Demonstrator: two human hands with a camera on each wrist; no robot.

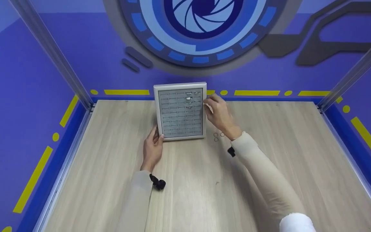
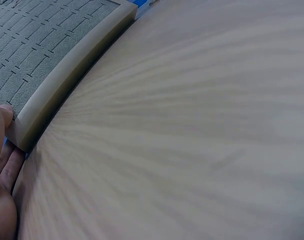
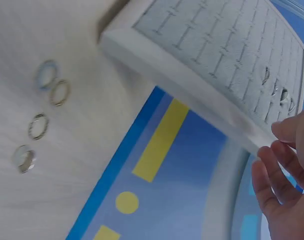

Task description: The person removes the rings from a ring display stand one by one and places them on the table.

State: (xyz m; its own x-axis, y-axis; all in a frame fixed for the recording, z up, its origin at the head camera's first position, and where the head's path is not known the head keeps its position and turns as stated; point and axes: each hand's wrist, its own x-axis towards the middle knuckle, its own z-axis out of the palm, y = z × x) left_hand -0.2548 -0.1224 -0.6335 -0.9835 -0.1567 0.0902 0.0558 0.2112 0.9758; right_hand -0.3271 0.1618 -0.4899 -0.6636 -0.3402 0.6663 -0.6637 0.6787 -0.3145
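A ring display tray (image 1: 181, 112), white-framed with a grey slotted pad, is tilted up toward me at the back of the table. My left hand (image 1: 152, 149) grips its lower left corner, thumb (image 2: 7, 114) on the front and fingers behind. Several silver rings (image 1: 189, 105) sit in slots at the upper right of the pad. My right hand (image 1: 220, 114) is at the tray's upper right edge, thumb (image 3: 284, 131) and fingertips close together there. I cannot tell whether something is between them. Several loose rings (image 3: 38, 126) lie on the table below that hand.
The wooden table (image 1: 108, 161) is enclosed by blue printed panels, with metal posts (image 1: 56, 58) at the back corners. The back panel (image 1: 124, 77) stands right behind the tray. A small black camera (image 1: 158, 183) is on the left wrist and another (image 1: 231, 151) on the right.
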